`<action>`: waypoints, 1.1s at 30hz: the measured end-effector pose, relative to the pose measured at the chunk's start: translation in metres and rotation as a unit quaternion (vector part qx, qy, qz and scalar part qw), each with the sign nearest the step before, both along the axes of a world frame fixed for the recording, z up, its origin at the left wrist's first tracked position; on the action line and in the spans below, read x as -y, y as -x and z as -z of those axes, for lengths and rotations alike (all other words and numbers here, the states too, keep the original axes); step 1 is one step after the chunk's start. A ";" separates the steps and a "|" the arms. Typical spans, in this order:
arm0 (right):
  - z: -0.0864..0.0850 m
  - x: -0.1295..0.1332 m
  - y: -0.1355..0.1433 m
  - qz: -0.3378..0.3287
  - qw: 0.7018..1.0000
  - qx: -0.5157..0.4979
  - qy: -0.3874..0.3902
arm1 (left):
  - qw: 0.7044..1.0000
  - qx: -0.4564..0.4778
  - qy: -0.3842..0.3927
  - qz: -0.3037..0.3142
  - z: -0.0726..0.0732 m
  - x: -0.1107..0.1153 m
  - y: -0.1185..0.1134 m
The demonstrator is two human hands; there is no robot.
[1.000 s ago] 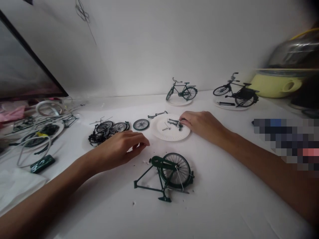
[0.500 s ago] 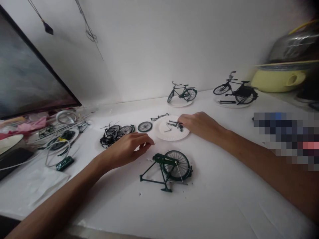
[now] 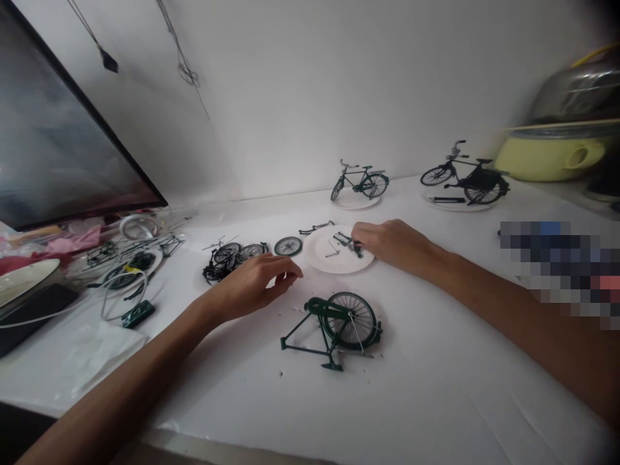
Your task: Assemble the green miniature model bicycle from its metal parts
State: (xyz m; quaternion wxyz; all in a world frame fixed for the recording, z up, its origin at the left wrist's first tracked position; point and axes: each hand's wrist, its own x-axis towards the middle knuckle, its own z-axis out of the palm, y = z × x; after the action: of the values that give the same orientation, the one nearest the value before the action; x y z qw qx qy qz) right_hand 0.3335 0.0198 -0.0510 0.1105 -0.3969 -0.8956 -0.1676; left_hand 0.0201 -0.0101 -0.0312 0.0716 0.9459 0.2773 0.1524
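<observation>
My right hand [image 3: 390,237] reaches over the right rim of a white paper plate [image 3: 317,257], its fingers closed on a small dark green bicycle part [image 3: 346,240] among thin pieces there. The fingertips are partly hidden. My left hand [image 3: 266,279] hovers left of the plate, fingers loosely curved with a gap at the thumb, holding nothing visible. In front of both hands lies a green model bicycle frame [image 3: 306,351] on its side, with a spoked rear wheel [image 3: 351,320] fitted. A loose wheel [image 3: 289,246] and a thin fork-like piece [image 3: 316,228] lie beside the plate.
Two assembled model bicycles, a green one [image 3: 361,181] and a black one [image 3: 462,177], stand on plates at the back. Dark bicycle parts [image 3: 225,258] are heaped left. Further left are a cable [image 3: 145,294], a green block [image 3: 138,314] and a screen [image 3: 62,129]. A yellow pot [image 3: 542,155] stands right.
The whole view has shifted slightly, so things appear a little further right. My right hand stays at the plate, where the small green part has turned slightly. My left hand has hardly moved.
</observation>
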 end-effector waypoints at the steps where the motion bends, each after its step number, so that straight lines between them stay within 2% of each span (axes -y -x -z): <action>1: 0.000 0.000 0.000 0.001 1.000 -0.001 0.001 | 1.000 0.001 -0.001 -0.001 0.000 0.000 0.000; 11: 0.002 -0.001 0.000 0.010 1.000 -0.023 0.006 | 1.000 0.005 0.016 -0.005 0.001 0.000 0.001; 18: 0.009 -0.005 -0.002 0.032 0.997 -0.075 -0.008 | 1.000 0.002 0.017 -0.020 0.003 -0.007 0.005; 26: 0.010 -0.008 -0.002 0.069 0.988 -0.133 -0.028 | 0.988 -0.035 -0.140 -0.052 -0.008 -0.016 0.013; 33: 0.012 -0.007 -0.002 0.048 0.988 -0.144 -0.013 | 0.989 -0.043 -0.129 -0.061 -0.004 -0.024 0.020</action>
State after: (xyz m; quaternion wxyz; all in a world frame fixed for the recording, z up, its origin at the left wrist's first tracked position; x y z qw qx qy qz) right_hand 0.3359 0.0271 -0.0625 0.2350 -0.4579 -0.8481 -0.1257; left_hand 0.0002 0.0139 -0.0274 -0.0723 0.9344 0.3149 0.1498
